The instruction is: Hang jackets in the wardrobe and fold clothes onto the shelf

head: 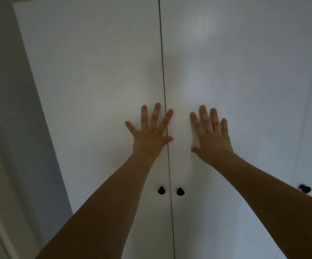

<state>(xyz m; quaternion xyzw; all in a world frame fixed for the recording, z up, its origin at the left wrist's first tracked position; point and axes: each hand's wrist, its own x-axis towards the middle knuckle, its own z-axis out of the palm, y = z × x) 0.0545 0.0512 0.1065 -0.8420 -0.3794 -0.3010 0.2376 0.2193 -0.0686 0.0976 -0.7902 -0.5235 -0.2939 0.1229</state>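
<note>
At the far left of the frame a grey wall (5, 90) runs down beside the white wardrobe (95, 62), whose two doors are closed and meet at a thin dark seam running top to bottom through the middle. The left hand (149, 135) lies flat on the left door, fingers straight and spread, index finger and thumb reaching across the seam; it holds nothing. Just right of the seam the right hand (213, 137) is pressed flat on the right door, fingers straight and closer together, also holding nothing. Two black knobs (161, 190) sit directly below the hands, one on each side of the seam, each straight down from the hand on its own door and about equally near. A third knob (305, 188) shows at the right edge. No jackets or clothes are in view.
</note>
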